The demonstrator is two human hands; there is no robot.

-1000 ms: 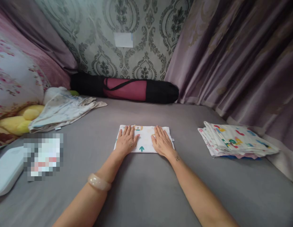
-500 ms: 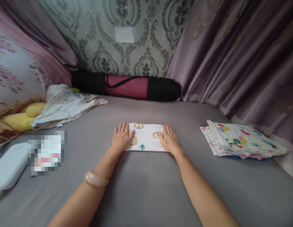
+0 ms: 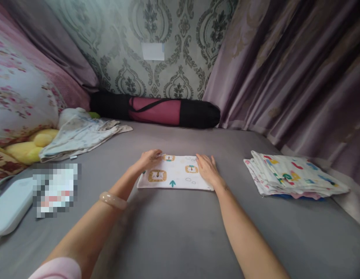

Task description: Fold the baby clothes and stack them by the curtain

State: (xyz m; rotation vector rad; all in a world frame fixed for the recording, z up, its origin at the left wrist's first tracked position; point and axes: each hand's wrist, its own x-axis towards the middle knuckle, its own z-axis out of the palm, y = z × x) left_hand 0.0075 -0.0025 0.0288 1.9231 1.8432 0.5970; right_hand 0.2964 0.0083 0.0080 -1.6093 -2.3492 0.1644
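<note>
Far left of your left fingers, well apart: white case (image 3: 14, 203), and beside it a pixelated item (image 3: 57, 190), details hidden. Farther out and left of those fingers, a yellow plush (image 3: 31, 147) and a rumpled cloth (image 3: 81, 135); grey sheet (image 3: 174, 228) stretches between them and your hand.

Your left hand (image 3: 151, 158) is at the far-left corner of the folded lion-print cloth (image 3: 174, 176), fingers bent at the edge; cannot tell whether they grip. Cloth lies flat on the sheet between your two sets of fingers. Its near edge runs fairly straight, uncovered, on your side of the fingertips; sheet continues from there back between your forearms. Beyond your fingertips, more sheet, up to the black-and-red roll bag (image 3: 155, 111) along the wall.

Your right hand (image 3: 208, 168) covers the far-right corner and part of the right edge, fingers slightly bent; grip cannot be told. Right of those fingers, a strip of sheet, then the folded stack (image 3: 298, 176), its layered left edge facing you.
</note>
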